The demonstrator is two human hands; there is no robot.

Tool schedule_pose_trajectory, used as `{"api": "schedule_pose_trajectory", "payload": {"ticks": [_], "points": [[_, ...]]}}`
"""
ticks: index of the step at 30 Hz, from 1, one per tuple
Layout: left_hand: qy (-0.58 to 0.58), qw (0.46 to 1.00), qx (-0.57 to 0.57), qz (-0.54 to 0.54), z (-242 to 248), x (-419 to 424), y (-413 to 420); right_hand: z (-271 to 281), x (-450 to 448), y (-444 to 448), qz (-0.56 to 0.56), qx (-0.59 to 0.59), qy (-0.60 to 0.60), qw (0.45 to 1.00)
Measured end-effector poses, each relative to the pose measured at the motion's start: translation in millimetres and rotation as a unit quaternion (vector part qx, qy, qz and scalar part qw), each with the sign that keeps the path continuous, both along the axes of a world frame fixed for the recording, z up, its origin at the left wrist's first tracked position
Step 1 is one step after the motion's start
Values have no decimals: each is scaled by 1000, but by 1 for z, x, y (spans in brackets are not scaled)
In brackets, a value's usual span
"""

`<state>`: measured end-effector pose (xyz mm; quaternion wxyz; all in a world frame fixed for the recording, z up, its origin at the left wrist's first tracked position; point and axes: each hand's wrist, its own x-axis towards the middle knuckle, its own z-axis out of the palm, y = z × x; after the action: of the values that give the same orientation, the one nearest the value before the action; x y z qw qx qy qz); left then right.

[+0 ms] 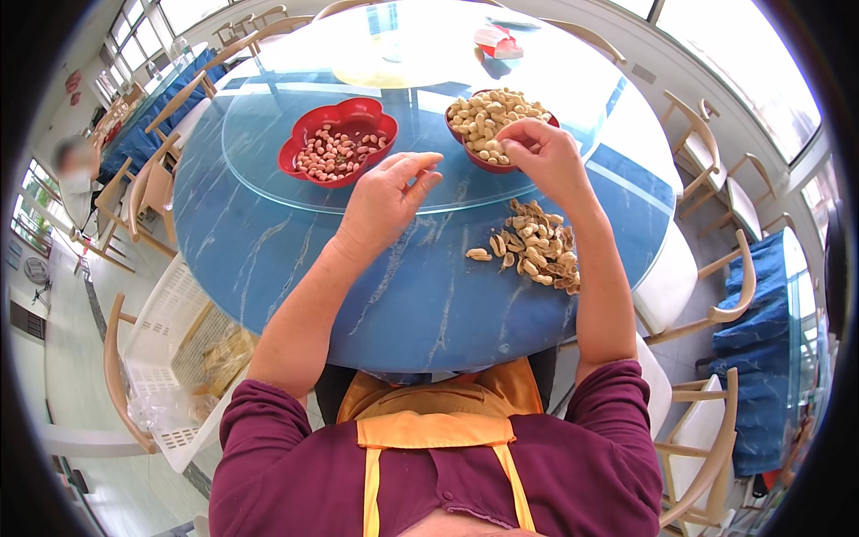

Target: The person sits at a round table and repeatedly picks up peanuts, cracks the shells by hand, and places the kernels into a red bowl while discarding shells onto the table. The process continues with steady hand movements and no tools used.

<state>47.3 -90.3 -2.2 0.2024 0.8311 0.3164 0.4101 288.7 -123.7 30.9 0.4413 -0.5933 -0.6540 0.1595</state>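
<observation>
My right hand (547, 158) reaches into a red bowl (493, 166) heaped with unshelled peanuts (493, 111). Its thumb and forefinger pinch one peanut at the near side of the heap. My left hand (396, 191) hovers over the glass turntable's near part, fingertips a little apart, with nothing visible between them. Just left of it is a red flower-shaped bowl (290, 156) containing shelled peanut kernels (329, 153) in pink skins. Near my right forearm, a pile of peanut shells (537, 245) lies on the blue marbled tabletop (402, 282).
The round glass turntable (268, 181) rises slightly above the tabletop. Farther back lies a red and white packet (498, 43). A white plastic basket (158, 342) with clear bags sits at my left. Wooden chairs (731, 282) surround the table; a person (77, 174) is at far left.
</observation>
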Motion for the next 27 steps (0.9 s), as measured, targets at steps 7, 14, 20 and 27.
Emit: {"api": "schedule_pose_trajectory", "payload": {"ticks": [7,14,20,27], "points": [[-5,993,-92,-69,3,5,-14,-8,-32,-10,180,-67,79,978],[-131,948,-276,-86,5,6,-14,-15,-43,-9,189,-66,211,957],[-147,947,-273,-88,1,7,-13,-20,-45,-7,190,-46,226,954],[-106,972,-207,-42,0,8,-14,-19,-49,-10,176,2,175,969]]}}
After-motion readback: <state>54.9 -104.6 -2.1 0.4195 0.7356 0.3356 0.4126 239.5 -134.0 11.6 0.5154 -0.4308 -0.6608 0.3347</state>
